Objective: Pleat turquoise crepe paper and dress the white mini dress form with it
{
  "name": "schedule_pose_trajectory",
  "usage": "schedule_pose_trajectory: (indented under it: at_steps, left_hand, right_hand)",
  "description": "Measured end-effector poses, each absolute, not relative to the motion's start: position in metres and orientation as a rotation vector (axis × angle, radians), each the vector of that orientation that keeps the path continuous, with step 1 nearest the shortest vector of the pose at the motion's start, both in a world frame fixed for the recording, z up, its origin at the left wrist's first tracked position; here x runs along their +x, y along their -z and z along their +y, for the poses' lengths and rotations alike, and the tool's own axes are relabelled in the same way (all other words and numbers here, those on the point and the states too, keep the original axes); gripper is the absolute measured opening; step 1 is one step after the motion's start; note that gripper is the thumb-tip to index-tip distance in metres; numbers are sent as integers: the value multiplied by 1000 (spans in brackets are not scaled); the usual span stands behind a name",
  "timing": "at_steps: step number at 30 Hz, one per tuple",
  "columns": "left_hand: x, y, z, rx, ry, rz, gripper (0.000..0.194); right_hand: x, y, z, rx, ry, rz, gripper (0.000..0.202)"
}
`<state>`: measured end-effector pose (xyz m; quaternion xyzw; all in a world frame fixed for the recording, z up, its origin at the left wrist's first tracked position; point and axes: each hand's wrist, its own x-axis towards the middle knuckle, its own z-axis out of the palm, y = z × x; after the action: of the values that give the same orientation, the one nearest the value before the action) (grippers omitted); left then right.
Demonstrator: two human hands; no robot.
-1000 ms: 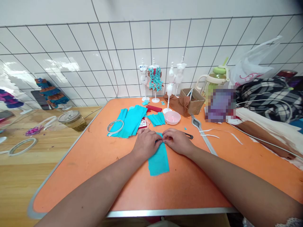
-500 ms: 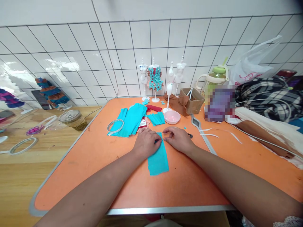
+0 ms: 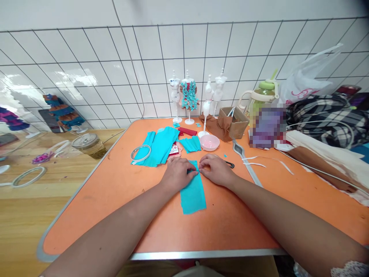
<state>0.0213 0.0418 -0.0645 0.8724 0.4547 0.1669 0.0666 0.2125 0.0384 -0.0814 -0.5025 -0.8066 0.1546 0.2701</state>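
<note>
"What kind of wall at the back?"

"White tile wall, ruled into a grid by thin dark joints, with a plain pale band along the top."

"Crossed by anything?"

"By a thin cable, down over the tiles toward the back of the table."

"And the light?"

"Bright, with glare patches on the tiles to the left."

"Furnished how?"

"With an orange tabletop, edged in grey, rounded at the near left corner; just left of it, a pale wood-grain surface."

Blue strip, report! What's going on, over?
Left hand on blue strip, right hand at its edge. Near end flat on orange table. Pink bowl beyond, apart from strip.
</note>
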Motion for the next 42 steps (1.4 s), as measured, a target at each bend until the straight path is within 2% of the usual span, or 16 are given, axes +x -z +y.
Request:
schedule_pose_trajectory:
  at_steps: [9,30,42]
  left_hand:
    - [17,60,42,2589,-501,1446,17]
    - [19,67,44,2402,-528,1450,14]
    - [20,65,41,2479,-514,1422,13]
  right_hand:
    - [211,76,35,-1278,-324,-2181,15]
    - [209,73,30,-1213,34,-2336,12]
    - [206,68,27,-1307,-3,-2412,7]
